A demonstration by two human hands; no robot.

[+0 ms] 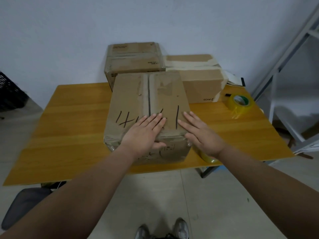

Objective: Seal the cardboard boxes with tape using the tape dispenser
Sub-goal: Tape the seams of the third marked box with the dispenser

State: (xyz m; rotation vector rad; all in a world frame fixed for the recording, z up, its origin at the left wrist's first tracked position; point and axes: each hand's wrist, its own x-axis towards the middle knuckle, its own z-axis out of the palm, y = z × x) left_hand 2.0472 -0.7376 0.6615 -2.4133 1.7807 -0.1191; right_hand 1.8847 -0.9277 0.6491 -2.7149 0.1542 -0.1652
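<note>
A brown cardboard box (134, 100) with black marker strokes on its lid stands at the middle of the wooden table (69, 135); its two top flaps meet along a dark centre seam. My left hand (146, 131) lies flat on the lid's near edge, fingers spread, thumb over the front face. My right hand (200, 133) rests flat on the lid's near right corner. Neither hand holds anything. A roll of clear yellowish tape (240, 105) stands on the table to the right. Another yellowish roll (206, 156) shows partly under my right wrist.
Two more cardboard boxes stand behind, one at the back centre (133, 59), one with pale tape at the back right (200, 78). A white metal frame (284, 66) leans at the right. A dark crate (8, 94) sits far left, a dark chair (22, 204) below the table.
</note>
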